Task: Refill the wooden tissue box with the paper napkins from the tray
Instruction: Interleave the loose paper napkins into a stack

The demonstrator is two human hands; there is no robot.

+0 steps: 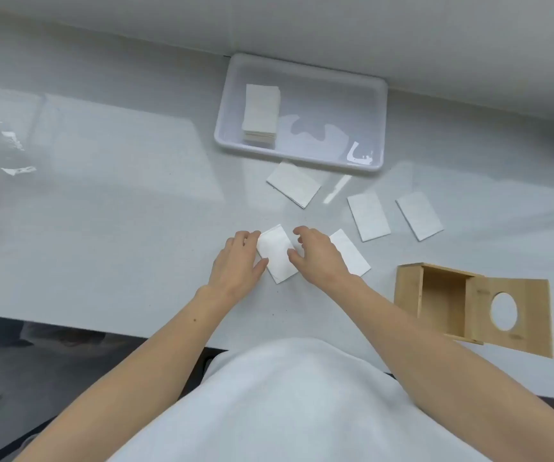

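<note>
Between the two hands lies a folded white napkin (277, 253), flat on the pale glossy surface (119, 201) and angled a little. The left hand (235, 266) presses its fingertips on the napkin's left edge, thumb at the lower corner, fingers loosely spread. The right hand (317, 253) arches over the napkin's right edge, fingers curled and thumb touching the paper. Neither hand has it lifted, both are just resting on it.

Just right of the right hand, partly under the wrist, sits a second napkin (352, 255). Farther right and beyond lie two more, third napkin (369, 216) and fourth napkin (419, 215), apart from each other. Ahead of the hands a fifth napkin (294, 184) lies close to the white plastic tray (382, 128). Inside the tray, at its left end, stands a neat stack of napkins (260, 113), off-white and faintly textured.

Right of the right forearm, near the surface's front edge, is the wooden tissue box (442, 301): light wood, open and hollow, nothing inside. Its lid (532, 315), with an oval opening, is swung out to the right. No writing readable anywhere.
</note>
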